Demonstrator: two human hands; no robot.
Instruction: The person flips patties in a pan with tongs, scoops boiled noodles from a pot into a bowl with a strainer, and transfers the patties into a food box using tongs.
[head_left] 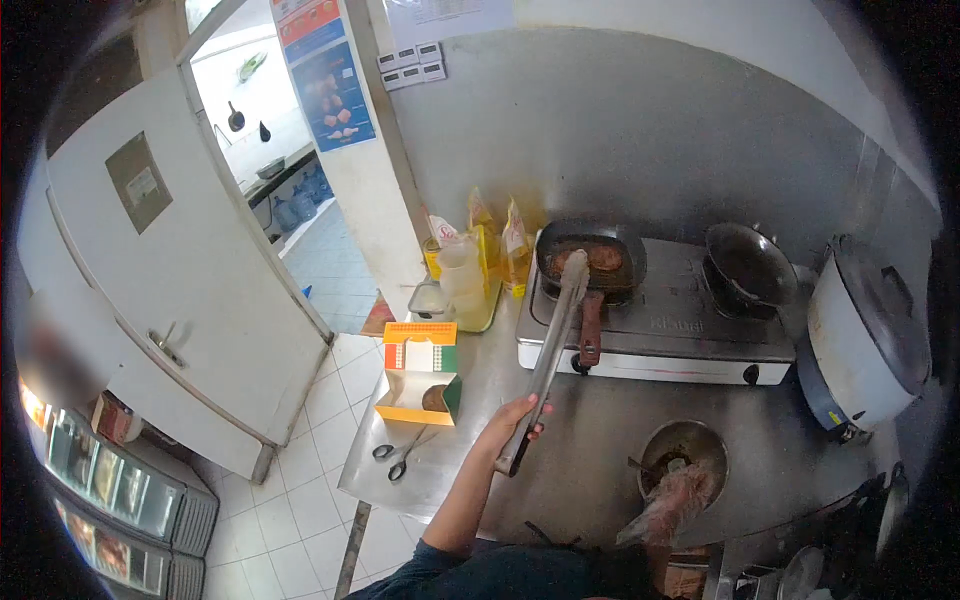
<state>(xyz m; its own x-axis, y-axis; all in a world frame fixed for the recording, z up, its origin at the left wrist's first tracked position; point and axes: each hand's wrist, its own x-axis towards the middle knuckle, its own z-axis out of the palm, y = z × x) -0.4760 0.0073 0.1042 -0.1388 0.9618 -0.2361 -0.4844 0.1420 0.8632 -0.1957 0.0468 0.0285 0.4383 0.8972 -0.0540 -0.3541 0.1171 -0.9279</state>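
My left hand (513,427) is closed around the long metal tongs (548,375) near their handle end. The tips of the tongs reach into a dark square frying pan (628,285), where browned pieces of food (603,258) lie. My right hand (682,492), in a clear plastic glove, reaches down into a metal bowl (724,462) with dark contents. Its fingers are hard to make out there, and a utensil handle (635,464) leans on the bowl's left rim.
The pan sits on the left burner of a two-burner gas stove (670,345); a dark wok (752,265) is on the right. A large lidded pot (865,335) stands at right. An open box (420,385), scissors (400,458) and oil pouches (515,250) are at left.
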